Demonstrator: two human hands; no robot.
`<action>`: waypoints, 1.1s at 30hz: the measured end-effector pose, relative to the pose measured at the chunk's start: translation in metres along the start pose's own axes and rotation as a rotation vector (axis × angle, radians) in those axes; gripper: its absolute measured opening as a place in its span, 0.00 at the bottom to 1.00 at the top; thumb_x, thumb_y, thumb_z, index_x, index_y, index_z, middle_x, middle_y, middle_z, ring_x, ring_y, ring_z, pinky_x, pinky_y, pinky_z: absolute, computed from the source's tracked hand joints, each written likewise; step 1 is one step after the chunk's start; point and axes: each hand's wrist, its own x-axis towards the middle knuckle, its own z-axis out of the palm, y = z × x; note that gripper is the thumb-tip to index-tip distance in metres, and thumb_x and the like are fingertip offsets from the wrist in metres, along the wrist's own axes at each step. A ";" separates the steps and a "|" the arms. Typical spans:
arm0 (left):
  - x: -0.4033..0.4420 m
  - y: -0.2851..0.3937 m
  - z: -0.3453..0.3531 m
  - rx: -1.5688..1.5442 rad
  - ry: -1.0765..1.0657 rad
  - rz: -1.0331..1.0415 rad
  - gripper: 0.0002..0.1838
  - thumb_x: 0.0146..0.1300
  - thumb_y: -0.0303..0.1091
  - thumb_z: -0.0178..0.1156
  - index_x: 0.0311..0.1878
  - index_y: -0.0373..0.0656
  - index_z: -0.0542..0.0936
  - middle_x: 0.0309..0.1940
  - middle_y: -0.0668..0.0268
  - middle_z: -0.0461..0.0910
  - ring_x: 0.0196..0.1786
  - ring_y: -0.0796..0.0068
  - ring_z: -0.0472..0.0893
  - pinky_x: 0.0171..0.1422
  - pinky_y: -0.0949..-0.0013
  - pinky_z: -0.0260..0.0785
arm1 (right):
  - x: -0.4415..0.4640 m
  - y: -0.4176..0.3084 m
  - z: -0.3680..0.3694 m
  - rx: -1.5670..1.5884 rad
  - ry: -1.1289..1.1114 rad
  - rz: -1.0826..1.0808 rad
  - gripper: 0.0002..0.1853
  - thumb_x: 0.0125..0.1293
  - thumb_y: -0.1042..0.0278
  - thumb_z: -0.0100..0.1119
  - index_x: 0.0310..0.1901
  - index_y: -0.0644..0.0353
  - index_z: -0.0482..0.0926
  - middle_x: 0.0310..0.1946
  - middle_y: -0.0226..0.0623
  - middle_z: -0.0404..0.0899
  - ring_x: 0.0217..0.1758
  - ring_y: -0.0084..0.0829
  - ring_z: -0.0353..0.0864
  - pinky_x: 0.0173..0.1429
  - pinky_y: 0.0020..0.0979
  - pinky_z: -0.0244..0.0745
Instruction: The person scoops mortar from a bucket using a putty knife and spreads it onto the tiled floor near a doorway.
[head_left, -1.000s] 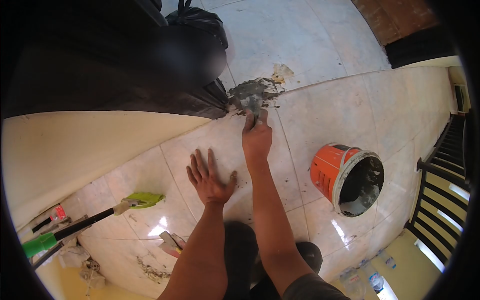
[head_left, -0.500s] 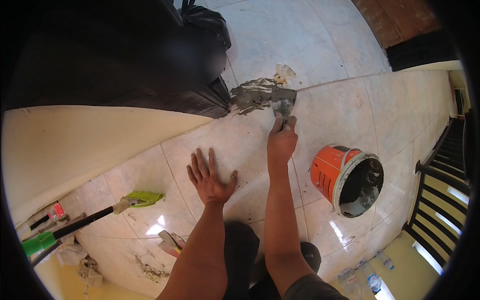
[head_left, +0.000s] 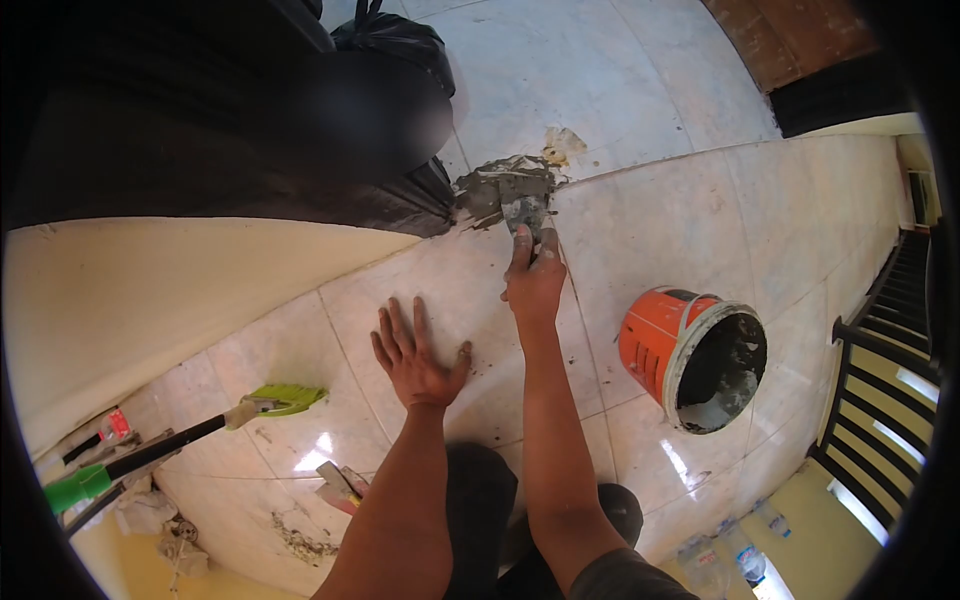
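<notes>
My right hand (head_left: 535, 275) grips a putty knife (head_left: 524, 210) by its handle. The blade lies against a patch of wet grey mortar (head_left: 482, 192) spread along the joint between floor tiles, beside black plastic sheeting (head_left: 400, 205). Flat on the pale tile floor (head_left: 480, 300) rests my left hand (head_left: 418, 362), fingers spread, holding nothing. To the right, an orange bucket (head_left: 650, 335) with a mortar-smeared rim is tilted toward me, some grey mix inside it.
A green broom (head_left: 285, 399) lies at left. Other hand tools (head_left: 340, 485) sit by my left forearm. Black railings (head_left: 880, 410) run along the right, with plastic bottles (head_left: 745, 560) at lower right. A black bag (head_left: 400, 45) stands at the top.
My right hand has moved left with the putty knife, drawing the blade across the mortar from its right end toward the middle. My left hand and the bucket stay where they were.
</notes>
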 end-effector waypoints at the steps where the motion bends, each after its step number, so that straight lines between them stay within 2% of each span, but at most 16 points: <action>1: 0.000 0.000 -0.001 0.003 0.000 -0.001 0.59 0.63 0.67 0.70 0.93 0.55 0.58 0.95 0.49 0.47 0.96 0.44 0.43 0.96 0.35 0.29 | 0.003 0.008 0.002 -0.015 0.001 -0.032 0.13 0.88 0.59 0.60 0.51 0.61 0.73 0.26 0.56 0.85 0.23 0.57 0.88 0.23 0.51 0.76; 6: 0.000 0.002 -0.001 0.015 -0.012 -0.008 0.60 0.63 0.66 0.70 0.94 0.55 0.57 0.94 0.49 0.47 0.96 0.43 0.43 0.96 0.35 0.29 | -0.001 0.015 -0.008 -0.126 -0.022 -0.034 0.15 0.88 0.57 0.60 0.52 0.62 0.73 0.23 0.55 0.83 0.20 0.54 0.88 0.22 0.49 0.78; 8: 0.000 0.002 -0.002 0.010 0.004 0.003 0.60 0.62 0.64 0.71 0.93 0.54 0.58 0.94 0.48 0.49 0.95 0.42 0.45 0.96 0.34 0.31 | -0.004 0.017 -0.013 -0.077 -0.071 0.026 0.15 0.87 0.56 0.60 0.52 0.62 0.74 0.22 0.53 0.83 0.18 0.49 0.87 0.21 0.47 0.78; 12: 0.000 0.002 -0.002 0.010 0.017 0.016 0.60 0.61 0.61 0.72 0.93 0.52 0.58 0.93 0.47 0.50 0.95 0.40 0.47 0.95 0.34 0.34 | -0.006 0.022 -0.020 -0.013 -0.087 -0.026 0.16 0.87 0.55 0.61 0.51 0.62 0.75 0.20 0.49 0.82 0.15 0.43 0.85 0.19 0.43 0.77; 14: 0.000 0.000 0.000 0.004 0.011 0.015 0.60 0.62 0.64 0.71 0.93 0.53 0.58 0.94 0.48 0.49 0.95 0.41 0.46 0.96 0.34 0.32 | -0.012 0.028 -0.023 0.045 -0.069 -0.088 0.16 0.87 0.56 0.61 0.50 0.62 0.75 0.19 0.43 0.80 0.14 0.36 0.81 0.17 0.40 0.75; 15: 0.000 -0.001 -0.001 -0.003 0.004 0.012 0.60 0.63 0.66 0.70 0.94 0.55 0.57 0.94 0.48 0.48 0.96 0.42 0.44 0.96 0.34 0.30 | -0.016 0.029 -0.024 0.045 -0.071 -0.089 0.16 0.87 0.56 0.61 0.50 0.62 0.75 0.19 0.43 0.80 0.14 0.36 0.81 0.17 0.40 0.75; 17: 0.000 0.000 -0.002 -0.005 0.002 0.007 0.60 0.63 0.66 0.71 0.93 0.55 0.57 0.94 0.48 0.48 0.96 0.42 0.44 0.96 0.34 0.30 | -0.025 0.031 -0.026 0.112 -0.037 -0.091 0.16 0.88 0.56 0.60 0.47 0.63 0.77 0.20 0.34 0.75 0.13 0.23 0.71 0.15 0.31 0.69; 21: 0.000 0.000 0.000 -0.002 0.021 0.017 0.60 0.62 0.66 0.71 0.93 0.55 0.58 0.94 0.48 0.49 0.95 0.42 0.45 0.96 0.34 0.31 | -0.035 0.029 -0.031 0.096 -0.066 0.017 0.16 0.88 0.55 0.60 0.48 0.63 0.77 0.20 0.31 0.74 0.13 0.22 0.71 0.16 0.31 0.69; 23: -0.001 0.000 0.001 -0.002 0.025 0.019 0.60 0.62 0.67 0.71 0.93 0.55 0.58 0.94 0.48 0.49 0.95 0.42 0.45 0.96 0.34 0.31 | -0.037 0.030 -0.028 0.174 -0.070 -0.001 0.16 0.86 0.57 0.64 0.50 0.64 0.77 0.20 0.34 0.78 0.15 0.26 0.76 0.19 0.36 0.73; 27: 0.000 0.000 0.000 0.005 0.015 0.011 0.60 0.62 0.67 0.70 0.93 0.56 0.57 0.94 0.49 0.48 0.95 0.42 0.45 0.96 0.34 0.31 | -0.022 0.032 -0.011 0.232 -0.047 -0.129 0.15 0.85 0.57 0.65 0.50 0.63 0.78 0.21 0.32 0.79 0.16 0.23 0.75 0.22 0.36 0.73; 29: 0.000 0.000 0.000 0.005 0.017 0.013 0.60 0.62 0.67 0.71 0.94 0.56 0.57 0.94 0.48 0.48 0.95 0.42 0.45 0.96 0.34 0.31 | -0.012 0.026 -0.006 0.241 -0.014 -0.079 0.14 0.84 0.58 0.67 0.50 0.63 0.79 0.24 0.36 0.82 0.21 0.27 0.80 0.28 0.40 0.77; 30: 0.000 0.000 0.000 0.003 0.020 0.015 0.60 0.62 0.67 0.71 0.94 0.56 0.57 0.94 0.48 0.48 0.95 0.42 0.45 0.96 0.34 0.31 | -0.008 0.028 0.001 0.241 -0.014 -0.078 0.14 0.84 0.58 0.67 0.50 0.63 0.79 0.24 0.36 0.82 0.21 0.27 0.80 0.28 0.40 0.77; 32: 0.000 0.000 0.000 0.008 0.017 0.012 0.60 0.62 0.66 0.71 0.94 0.55 0.57 0.94 0.48 0.48 0.95 0.42 0.45 0.96 0.34 0.31 | -0.005 0.036 0.021 0.192 0.132 -0.140 0.14 0.83 0.60 0.68 0.48 0.65 0.79 0.28 0.45 0.87 0.27 0.42 0.87 0.35 0.46 0.81; 33: 0.000 0.001 0.000 0.012 0.016 0.012 0.60 0.62 0.66 0.71 0.93 0.55 0.57 0.94 0.48 0.48 0.95 0.42 0.45 0.96 0.35 0.31 | -0.009 0.035 0.027 0.191 0.133 -0.140 0.14 0.83 0.60 0.68 0.48 0.65 0.79 0.28 0.45 0.87 0.27 0.42 0.87 0.35 0.46 0.81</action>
